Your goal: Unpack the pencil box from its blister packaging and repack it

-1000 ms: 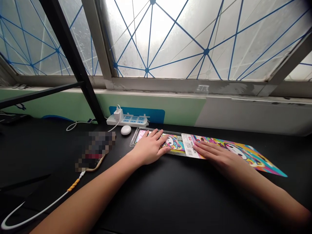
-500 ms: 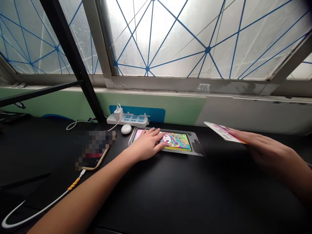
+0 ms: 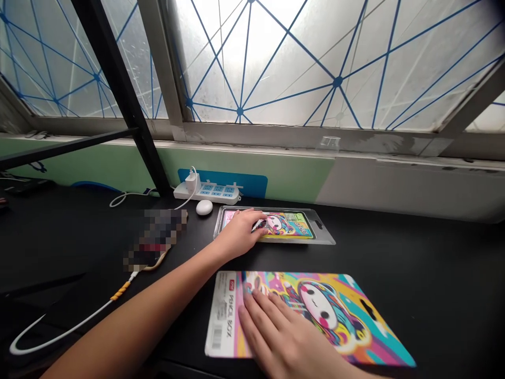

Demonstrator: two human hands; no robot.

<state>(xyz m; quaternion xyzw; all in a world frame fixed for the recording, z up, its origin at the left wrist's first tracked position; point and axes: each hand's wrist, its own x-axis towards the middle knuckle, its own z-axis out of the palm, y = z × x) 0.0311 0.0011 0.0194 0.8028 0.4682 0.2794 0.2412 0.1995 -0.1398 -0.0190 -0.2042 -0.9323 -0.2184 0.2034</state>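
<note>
Left hand (image 3: 239, 234) on one pencil box (image 3: 290, 225), right hand (image 3: 276, 334) on one card (image 3: 327, 300)

From my end this reads as an office/workrm: long black desk (image 3: 434, 273), power strip (image 3: 209, 193) w/ plugged-in charger (image 3: 192, 182), white USB cable (image 3: 71, 326), black metal frame (image 3: 122, 100), frosted window (image 3: 276, 63) w/ blue tape lines.

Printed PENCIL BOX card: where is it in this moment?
In the head view, the printed PENCIL BOX card lies on the black desk under the right hand, nearer the camera than the clear blister tray beneath the left hand.
</note>
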